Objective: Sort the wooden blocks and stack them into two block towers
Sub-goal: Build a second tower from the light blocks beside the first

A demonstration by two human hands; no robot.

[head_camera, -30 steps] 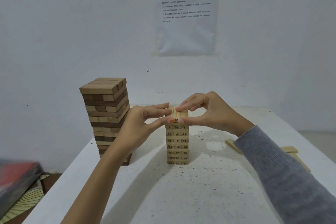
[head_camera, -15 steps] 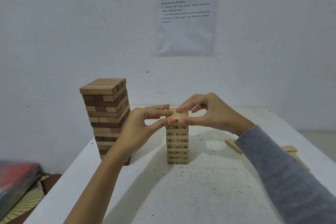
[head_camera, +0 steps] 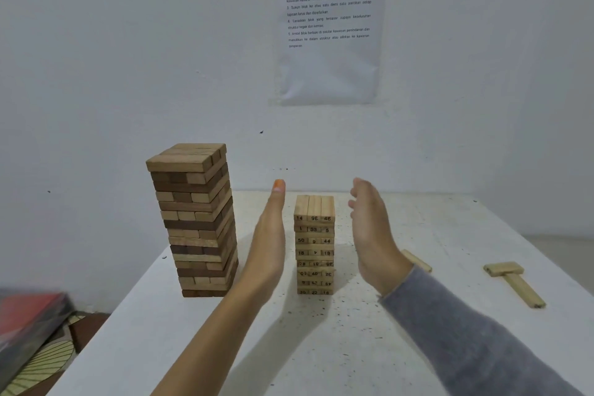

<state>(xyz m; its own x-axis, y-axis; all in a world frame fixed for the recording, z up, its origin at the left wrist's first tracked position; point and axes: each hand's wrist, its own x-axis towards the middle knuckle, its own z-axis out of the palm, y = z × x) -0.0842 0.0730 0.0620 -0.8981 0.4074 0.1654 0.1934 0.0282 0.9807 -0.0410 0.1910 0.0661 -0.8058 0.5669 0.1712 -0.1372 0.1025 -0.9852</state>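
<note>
White worktop (head_camera: 321, 347) carries two towers, mixed-wood tower (head_camera: 196, 219) and numbered tower (head_camera: 314, 244); left hand (head_camera: 268, 244) and right hand (head_camera: 374, 235) flank the latter, flat, empty; loose blocks (head_camera: 511, 283) remain unstacked.

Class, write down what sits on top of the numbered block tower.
Nothing rests on the numbered tower: its top layer of three blocks is bare. The left hand and right hand flank it without touching. Its far face is hidden.
</note>
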